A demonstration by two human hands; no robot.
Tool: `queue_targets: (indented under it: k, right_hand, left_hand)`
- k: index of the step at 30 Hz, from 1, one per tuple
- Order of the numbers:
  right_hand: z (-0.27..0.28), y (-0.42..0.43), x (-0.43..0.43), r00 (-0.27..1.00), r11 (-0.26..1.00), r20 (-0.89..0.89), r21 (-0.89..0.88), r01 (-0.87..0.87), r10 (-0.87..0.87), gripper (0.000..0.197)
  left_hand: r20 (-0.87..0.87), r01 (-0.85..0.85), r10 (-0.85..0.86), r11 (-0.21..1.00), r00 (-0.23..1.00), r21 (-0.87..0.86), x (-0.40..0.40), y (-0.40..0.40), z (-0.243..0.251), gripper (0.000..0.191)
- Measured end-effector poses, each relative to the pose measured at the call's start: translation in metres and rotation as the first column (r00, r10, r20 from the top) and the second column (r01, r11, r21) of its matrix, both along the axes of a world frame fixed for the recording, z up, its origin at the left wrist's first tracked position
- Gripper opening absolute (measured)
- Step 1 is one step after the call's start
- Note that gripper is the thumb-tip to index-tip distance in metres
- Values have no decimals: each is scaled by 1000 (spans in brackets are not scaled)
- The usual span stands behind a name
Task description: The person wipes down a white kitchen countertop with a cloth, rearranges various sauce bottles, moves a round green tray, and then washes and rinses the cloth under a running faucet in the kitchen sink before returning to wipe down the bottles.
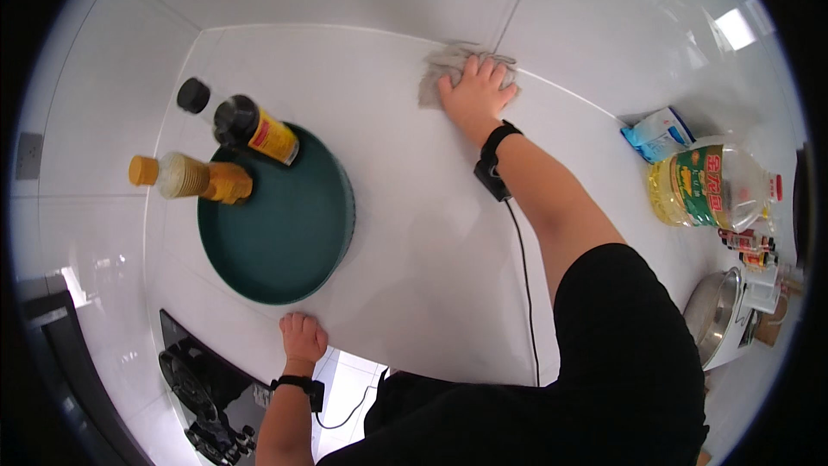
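Note:
My right hand (477, 94) presses flat on a crumpled grey-beige cloth (432, 81), fingers spread, where the white countertop (414, 233) meets the tiled wall. My left hand (303, 338) rests at the counter's front edge with its fingers curled, and no object shows in it. Just beyond it stands a round dark green tray (284, 239) with a raised rim. A dark sauce bottle (275, 136) with a yellow label and a squeeze bottle with an orange cap (187, 175) stand in the tray. Both wrists wear black straps with small devices and cables.
A black gas hob (213, 395) lies at lower left. At right are a blue-and-white packet (660, 134), a large cooking oil bottle (702, 186), small jars (747, 243) and a metal bowl (711, 310). A cable (527, 272) runs across the counter beside my right arm.

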State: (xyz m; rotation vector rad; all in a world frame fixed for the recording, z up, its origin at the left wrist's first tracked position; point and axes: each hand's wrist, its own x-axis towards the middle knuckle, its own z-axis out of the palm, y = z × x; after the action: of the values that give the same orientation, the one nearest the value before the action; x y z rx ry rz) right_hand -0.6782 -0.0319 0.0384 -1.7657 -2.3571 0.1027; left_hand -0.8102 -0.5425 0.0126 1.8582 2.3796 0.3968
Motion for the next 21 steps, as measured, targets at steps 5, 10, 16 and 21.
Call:
queue_targets:
  k: [5,10,16,21]
  right_hand:
    - [-3,-3,-6,998,992,-39,114,-48,53,64]
    - [8,-64,35,834,830,-75,174,-529,547,61]
    - [24,-185,161,705,701,-8,-96,-707,710,66]
    - [23,-136,187,943,946,70,4,-325,324,66]
  left_hand:
    - [-23,8,-8,1000,1000,22,-11,-2,9,12]
    - [19,-7,6,1000,1000,20,5,-17,12,12]
    - [33,-1,-1,997,999,83,-2,-24,16,13]
    - [26,-46,44,998,999,52,-9,-34,17,11]
